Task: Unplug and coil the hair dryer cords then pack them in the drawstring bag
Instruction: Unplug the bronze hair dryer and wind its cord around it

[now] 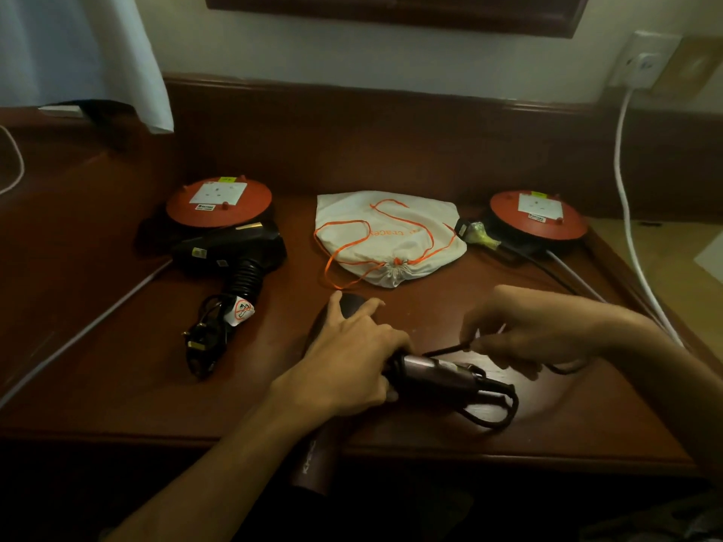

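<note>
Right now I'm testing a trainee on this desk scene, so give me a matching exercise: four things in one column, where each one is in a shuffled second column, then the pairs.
Things:
1. drawstring bag
2. black hair dryer
3. brown hair dryer
4. wall socket

Places:
A. under the left hand
B. far right, on the wall
C. middle of the desk, between two red cord reels
D. against the left red reel

Pairs: 1-C, 2-D, 3-A, 4-B

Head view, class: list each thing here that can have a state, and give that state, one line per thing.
Drawstring bag: drawn closed, lying flat.
Black hair dryer: cord bundled, on desk.
Brown hair dryer: held down, cord partly looped.
Left hand: grips brown hair dryer.
Right hand: pinches its cord.
Wall socket: white cable plugged in.
</note>
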Demonstrator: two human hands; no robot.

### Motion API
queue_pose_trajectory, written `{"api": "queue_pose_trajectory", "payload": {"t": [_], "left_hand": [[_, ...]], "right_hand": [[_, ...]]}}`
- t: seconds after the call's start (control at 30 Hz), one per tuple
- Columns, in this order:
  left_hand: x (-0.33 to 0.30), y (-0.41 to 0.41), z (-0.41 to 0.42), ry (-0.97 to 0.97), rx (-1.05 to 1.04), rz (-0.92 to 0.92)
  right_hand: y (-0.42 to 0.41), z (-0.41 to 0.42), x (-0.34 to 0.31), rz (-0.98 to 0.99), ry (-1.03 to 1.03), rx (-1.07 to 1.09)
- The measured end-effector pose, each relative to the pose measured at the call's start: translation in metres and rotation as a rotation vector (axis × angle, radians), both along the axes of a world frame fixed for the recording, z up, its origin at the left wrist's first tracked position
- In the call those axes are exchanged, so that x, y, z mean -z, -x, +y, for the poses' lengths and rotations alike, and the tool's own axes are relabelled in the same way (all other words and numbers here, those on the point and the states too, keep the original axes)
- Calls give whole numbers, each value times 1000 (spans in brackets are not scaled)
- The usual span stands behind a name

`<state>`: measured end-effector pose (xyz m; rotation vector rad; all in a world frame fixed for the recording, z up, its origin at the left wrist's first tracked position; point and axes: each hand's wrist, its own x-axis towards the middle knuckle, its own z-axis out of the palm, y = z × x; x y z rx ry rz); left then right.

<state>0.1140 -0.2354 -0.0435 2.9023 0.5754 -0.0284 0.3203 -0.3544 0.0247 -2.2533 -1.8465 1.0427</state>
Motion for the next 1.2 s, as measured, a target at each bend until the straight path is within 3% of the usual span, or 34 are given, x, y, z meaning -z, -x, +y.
{"api": "queue_pose_trajectory", "payload": {"t": [0.13, 0.23, 0.33, 0.47, 0.63, 0.73, 0.93, 1.07, 1.2], "left_hand": [[5, -2, -1, -52, -29, 9], [6, -2, 2, -68, -75, -32], [4, 3, 6, 8, -79, -50], [4, 13, 8, 23, -82, -143], [8, 24, 16, 127, -201, -375], [13, 28, 23, 179, -241, -484], [13, 30, 25, 285, -229, -526], [16, 36, 33, 413, -245, -615], [18, 40, 40, 484, -285, -674]], "right_hand": [[29, -7, 19, 306, -274, 79], [49, -11, 39, 575, -270, 144], [55, -16, 45, 677, -230, 117], [60, -22, 38, 544, -307, 37], [74, -46, 45, 436, -560, 173], [79, -48, 63, 395, -547, 179], [57, -13, 96, 172, -484, 103], [53, 9, 93, 234, -606, 171], [66, 13, 97, 351, -641, 92]]}}
